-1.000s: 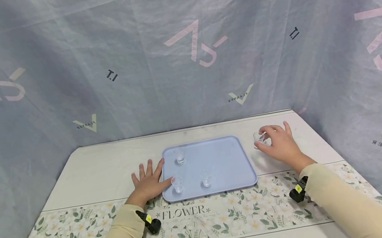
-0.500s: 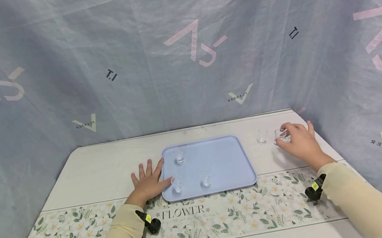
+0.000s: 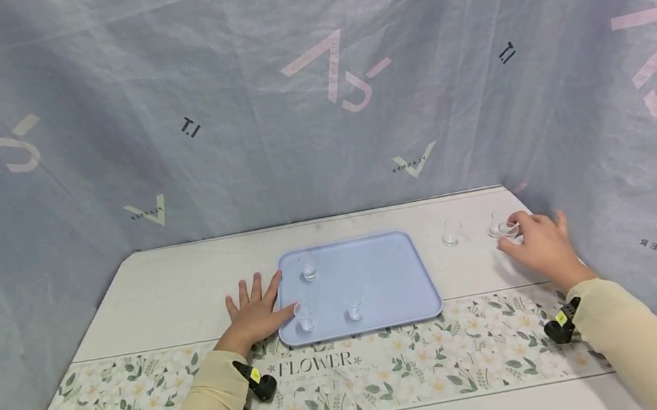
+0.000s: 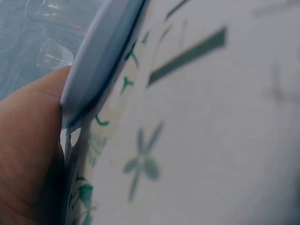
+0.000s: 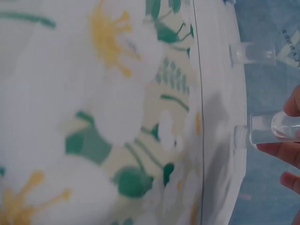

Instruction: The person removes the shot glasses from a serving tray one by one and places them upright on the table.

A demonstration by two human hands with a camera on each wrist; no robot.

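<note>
A clear cup [image 5: 281,129] was found pinched by the right hand [image 3: 541,245] at the right of the counter [image 3: 186,277], presumably for control of its small body, while the tray [image 3: 386,271] was touched at left by the spread left hand [image 3: 256,316], apparently for steadying.

The right hand [image 3: 542,247] pinches a clear cup [image 3: 507,232].

Three cups [image 3: 354,308] on the tray [image 3: 383,271], left hand [image 3: 254,319] at its left edge, other cups [image 3: 450,235] to its right
</note>
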